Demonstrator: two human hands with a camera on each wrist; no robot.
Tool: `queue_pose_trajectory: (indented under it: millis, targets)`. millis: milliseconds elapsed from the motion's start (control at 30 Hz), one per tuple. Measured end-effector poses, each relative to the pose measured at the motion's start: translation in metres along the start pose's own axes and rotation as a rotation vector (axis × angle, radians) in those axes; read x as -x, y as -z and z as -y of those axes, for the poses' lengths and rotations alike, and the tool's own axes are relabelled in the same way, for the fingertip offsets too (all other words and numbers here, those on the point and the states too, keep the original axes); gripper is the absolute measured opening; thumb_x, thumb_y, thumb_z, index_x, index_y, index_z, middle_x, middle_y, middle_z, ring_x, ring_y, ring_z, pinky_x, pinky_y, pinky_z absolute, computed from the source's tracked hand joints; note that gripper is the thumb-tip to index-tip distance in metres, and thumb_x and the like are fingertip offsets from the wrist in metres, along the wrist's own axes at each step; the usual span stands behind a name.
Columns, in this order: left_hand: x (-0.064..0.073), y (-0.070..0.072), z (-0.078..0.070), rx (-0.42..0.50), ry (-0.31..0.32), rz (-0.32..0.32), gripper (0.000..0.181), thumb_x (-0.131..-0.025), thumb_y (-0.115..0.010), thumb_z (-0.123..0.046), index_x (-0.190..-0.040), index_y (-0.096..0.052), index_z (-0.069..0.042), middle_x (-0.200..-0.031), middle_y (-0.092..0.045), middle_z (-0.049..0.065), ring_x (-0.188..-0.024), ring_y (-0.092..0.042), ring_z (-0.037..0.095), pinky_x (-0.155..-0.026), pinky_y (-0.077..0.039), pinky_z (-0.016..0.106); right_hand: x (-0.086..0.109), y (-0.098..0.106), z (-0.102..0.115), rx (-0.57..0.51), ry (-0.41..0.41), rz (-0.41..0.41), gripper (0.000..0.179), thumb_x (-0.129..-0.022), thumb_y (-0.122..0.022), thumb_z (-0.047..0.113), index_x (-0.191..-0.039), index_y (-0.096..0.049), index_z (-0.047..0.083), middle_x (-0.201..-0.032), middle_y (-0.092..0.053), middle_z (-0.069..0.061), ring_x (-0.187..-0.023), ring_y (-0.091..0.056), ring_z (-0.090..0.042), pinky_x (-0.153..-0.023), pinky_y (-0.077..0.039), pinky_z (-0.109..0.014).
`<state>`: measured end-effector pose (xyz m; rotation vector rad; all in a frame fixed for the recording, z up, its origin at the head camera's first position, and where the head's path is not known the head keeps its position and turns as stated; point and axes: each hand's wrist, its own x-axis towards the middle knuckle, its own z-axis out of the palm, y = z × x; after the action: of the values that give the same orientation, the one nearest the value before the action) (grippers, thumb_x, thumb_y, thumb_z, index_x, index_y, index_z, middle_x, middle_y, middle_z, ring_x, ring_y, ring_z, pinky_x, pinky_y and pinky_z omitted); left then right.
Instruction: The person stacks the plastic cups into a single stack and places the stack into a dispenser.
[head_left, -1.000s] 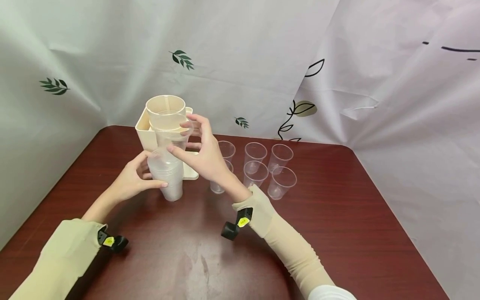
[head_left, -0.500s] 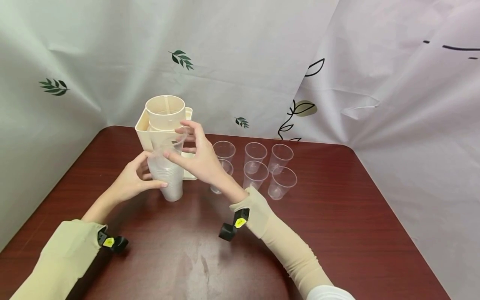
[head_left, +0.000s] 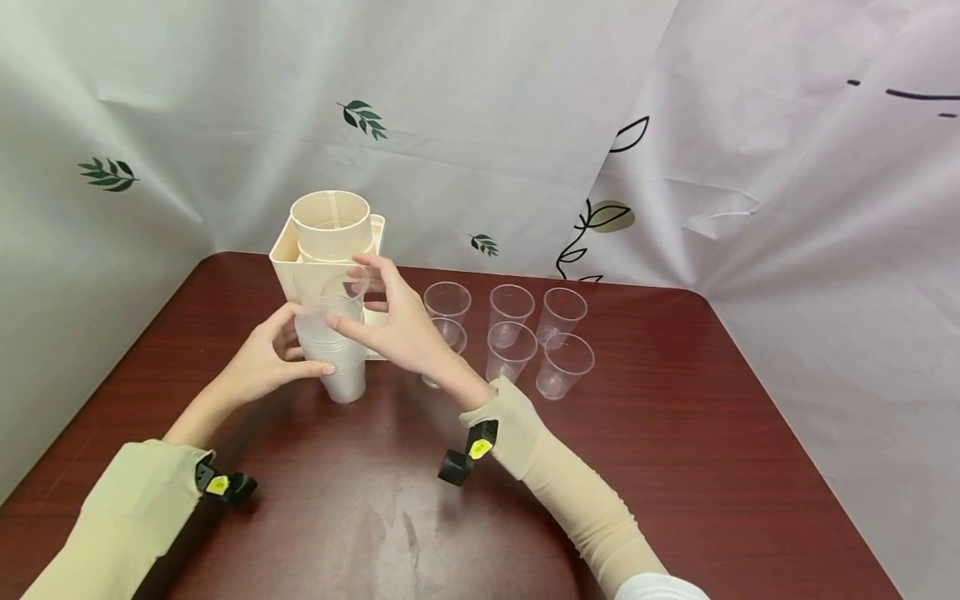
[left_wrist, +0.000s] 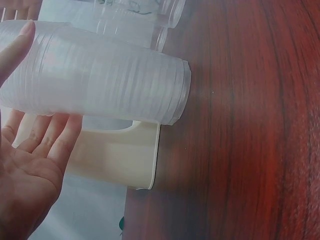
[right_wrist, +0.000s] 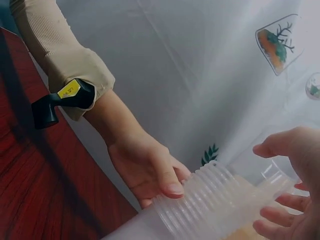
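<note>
My left hand (head_left: 258,362) grips a stack of nested clear plastic cups (head_left: 345,367), thumb on the near side and fingers behind. The stack stands upright; whether its base touches the table I cannot tell. In the left wrist view the ribbed stack (left_wrist: 110,80) lies across the picture. At its top, my right hand (head_left: 401,329) holds a single clear cup (head_left: 309,287) by its sides, between thumb and fingers. The lower part of that cup sits inside the stack's mouth. The right wrist view shows the right hand (right_wrist: 300,180) around this cup, above the ridged rims.
Directly behind the stack stands a cream plastic holder (head_left: 288,271) with a round cream tube (head_left: 330,237) on it. Several clear cups (head_left: 564,357) stand upright in two rows right of the hands. Patterned white sheeting (head_left: 450,150) encloses the dark red table (head_left: 675,433).
My right hand has moved down and slightly left, and its cup has sunk lower into the top of the stack. The left hand and the stack have stayed in place.
</note>
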<state>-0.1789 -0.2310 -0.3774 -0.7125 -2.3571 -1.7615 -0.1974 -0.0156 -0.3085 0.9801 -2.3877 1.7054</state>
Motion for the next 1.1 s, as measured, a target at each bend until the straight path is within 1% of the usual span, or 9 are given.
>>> queue_pose_trajectory:
  millis: [100,167,233,300,467,567,633,900,1100]
  targets:
    - [0.0001,0.0002,0.0001,0.005,-0.003,0.000,0.063,-0.070,-0.076,0.013,-0.118,-0.047,-0.016,-0.113,-0.058,-0.013,-0.099,-0.062,-0.002,-0.079,-0.055,0.014,0.0005,-0.0010,-0.0011,-0.001,0.004,-0.001,0.071,-0.082,-0.075,0.017,-0.141,-0.036,0.014,-0.133,-0.055,-0.008,-0.116,-0.056,-0.009,-0.096,-0.050,-0.022]
    - [0.0003,0.0003,0.0001,0.005,-0.005,0.000,0.063,-0.070,-0.076,0.013,-0.118,-0.047,-0.016,-0.113,-0.058,-0.013,-0.099,-0.061,-0.002,-0.079,-0.055,0.014,0.0007,-0.0016,-0.0016,0.001,0.003,0.006,0.071,-0.082,-0.075,0.016,-0.141,-0.036,0.013,-0.133,-0.055,-0.009,-0.116,-0.056,-0.009,-0.096,-0.050,-0.023]
    - [0.0007,0.0004,0.0002,0.001,-0.007,0.000,0.064,-0.070,-0.077,0.013,-0.119,-0.047,-0.015,-0.114,-0.058,-0.013,-0.100,-0.061,-0.002,-0.079,-0.054,0.013,0.0009,-0.0021,-0.0022,0.005,-0.002,0.019,0.071,-0.082,-0.075,0.016,-0.141,-0.035,0.012,-0.134,-0.055,-0.009,-0.117,-0.056,-0.010,-0.097,-0.050,-0.022]
    - [0.0013,0.0005,0.0003,-0.005,-0.006,0.001,0.064,-0.070,-0.077,0.013,-0.120,-0.046,-0.014,-0.114,-0.057,-0.013,-0.100,-0.061,-0.003,-0.080,-0.054,0.013,0.0009,-0.0024,-0.0030,0.004,-0.004,0.037,0.072,-0.082,-0.075,0.015,-0.142,-0.034,0.011,-0.135,-0.054,-0.010,-0.119,-0.056,-0.014,-0.097,-0.049,-0.021]
    - [0.0024,0.0005,0.0004,-0.027,0.006,0.003,0.067,-0.071,-0.077,0.011,-0.126,-0.043,-0.007,-0.118,-0.054,-0.014,-0.103,-0.059,-0.005,-0.081,-0.053,0.012,0.0012,-0.0024,-0.0062,0.005,-0.024,0.075,0.071,-0.083,-0.074,0.016,-0.142,-0.035,0.011,-0.137,-0.052,-0.010,-0.120,-0.058,-0.024,-0.097,-0.049,-0.020]
    - [0.0026,0.0003,0.0000,-0.038,0.012,0.005,0.071,-0.072,-0.077,0.010,-0.131,-0.040,-0.004,-0.121,-0.052,-0.015,-0.105,-0.058,-0.006,-0.082,-0.053,0.011,0.0016,-0.0025,-0.0077,0.018,-0.044,0.089,0.071,-0.083,-0.075,0.017,-0.142,-0.035,0.013,-0.138,-0.050,-0.008,-0.118,-0.060,-0.022,-0.095,-0.048,-0.016]
    - [0.0026,0.0003,-0.0002,-0.041,0.014,0.006,0.072,-0.072,-0.077,0.010,-0.133,-0.039,-0.002,-0.122,-0.052,-0.015,-0.106,-0.057,-0.007,-0.082,-0.052,0.011,0.0018,-0.0025,-0.0087,0.023,-0.049,0.096,0.071,-0.083,-0.075,0.017,-0.142,-0.035,0.013,-0.139,-0.050,-0.008,-0.117,-0.060,-0.021,-0.095,-0.048,-0.016]
    - [0.0028,0.0003,0.0003,-0.031,0.010,0.002,0.072,-0.072,-0.076,0.011,-0.133,-0.040,-0.004,-0.122,-0.052,-0.015,-0.105,-0.058,-0.007,-0.082,-0.053,0.011,0.0029,-0.0027,-0.0095,0.050,-0.046,0.132,0.073,-0.082,-0.075,0.018,-0.143,-0.035,0.015,-0.142,-0.048,-0.010,-0.116,-0.058,-0.017,-0.096,-0.047,-0.018]
    - [0.0026,0.0001,0.0005,-0.014,-0.001,0.004,0.082,-0.072,-0.076,0.012,-0.141,-0.037,-0.008,-0.125,-0.051,-0.016,-0.106,-0.058,-0.006,-0.082,-0.053,0.012,0.0031,-0.0030,-0.0097,0.080,-0.045,0.146,0.073,-0.083,-0.074,0.018,-0.143,-0.034,0.015,-0.142,-0.047,-0.006,-0.118,-0.058,-0.017,-0.096,-0.048,-0.018]
